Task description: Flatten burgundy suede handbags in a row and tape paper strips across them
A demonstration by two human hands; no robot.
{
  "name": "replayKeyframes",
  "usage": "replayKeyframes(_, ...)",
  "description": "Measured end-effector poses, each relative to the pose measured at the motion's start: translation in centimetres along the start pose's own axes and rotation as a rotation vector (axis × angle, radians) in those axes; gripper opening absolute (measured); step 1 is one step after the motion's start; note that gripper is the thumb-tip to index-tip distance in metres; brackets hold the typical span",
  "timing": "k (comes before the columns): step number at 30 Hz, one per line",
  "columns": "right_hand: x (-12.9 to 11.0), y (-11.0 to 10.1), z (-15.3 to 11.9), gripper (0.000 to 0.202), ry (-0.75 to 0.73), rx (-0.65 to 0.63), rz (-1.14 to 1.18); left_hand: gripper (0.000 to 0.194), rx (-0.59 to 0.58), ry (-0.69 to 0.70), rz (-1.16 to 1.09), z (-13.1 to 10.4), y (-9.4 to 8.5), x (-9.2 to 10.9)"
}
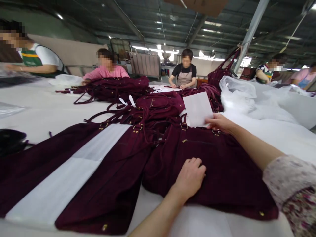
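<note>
In the head view, my right hand [218,122] pinches the lower right edge of a flat white sheet [198,108] and holds it upright over the top of a maroon fabric bag [222,164]. My left hand [191,176] rests on the front of that bag, below its zip, with fingers curled against the cloth. The fingertips are hidden. The bag lies flat and has brass-coloured fittings. To its left, a long white strip [76,161] lies lengthwise between two maroon panels, the nearer one a bag [108,177] with a brass fitting at its lower corner.
More maroon bags and straps [160,103] are heaped behind, with another pile [116,89] farther left. Crumpled clear plastic [239,95] sits at the right on the white table [54,115]. A black item [11,141] lies at the left edge. Several people work around the table.
</note>
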State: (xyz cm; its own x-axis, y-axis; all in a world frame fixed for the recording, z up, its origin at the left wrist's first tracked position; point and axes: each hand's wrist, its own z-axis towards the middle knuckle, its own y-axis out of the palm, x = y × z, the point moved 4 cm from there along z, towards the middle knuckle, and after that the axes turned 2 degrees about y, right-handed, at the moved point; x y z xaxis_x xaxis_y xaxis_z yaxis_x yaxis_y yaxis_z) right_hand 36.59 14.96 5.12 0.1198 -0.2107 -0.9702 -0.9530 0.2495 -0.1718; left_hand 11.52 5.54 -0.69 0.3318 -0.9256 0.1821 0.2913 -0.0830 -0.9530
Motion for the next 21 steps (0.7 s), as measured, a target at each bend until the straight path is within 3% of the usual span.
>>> replayKeyframes(3,1.7,1.3,-6.7,0.024,-0.180,0.028,-0.365,0.019,0.076,-0.105,-0.025,0.0,0.3,-0.2)
replayKeyframes(6,5.1,3.4,-12.3,0.028,-0.430,0.027,-0.765,0.046,0.293,-0.245,-0.119,-0.4,0.2,-0.9)
replayKeyframes(8,7.4,4.4,-14.4,0.037,-0.493,0.016,-0.965,0.058,0.465,-0.287,-0.170,-0.9,-0.3,-1.1)
replayKeyframes(10,8.9,5.0,-15.4,0.042,-0.523,0.022,-1.137,0.062,0.543,-0.277,-0.161,-1.2,-0.9,-1.1)
replayKeyframes(12,9.2,5.5,-15.8,0.044,-0.563,0.003,-1.269,0.053,0.472,-0.201,-0.081,-1.3,-1.3,-0.7)
replayKeyframes(15,8.5,6.2,-16.0,0.043,-0.600,-0.058,-1.394,0.025,0.196,0.009,0.061,-1.3,-1.0,0.1)
replayKeyframes(17,7.9,6.6,-16.5,0.041,-0.607,-0.095,-1.421,0.021,0.065,0.104,0.099,-1.5,-0.8,0.3)
replayKeyframes(21,8.3,7.2,-19.2,0.032,-0.640,-0.145,-1.357,0.020,0.012,0.135,0.106,-2.2,-0.8,0.2)
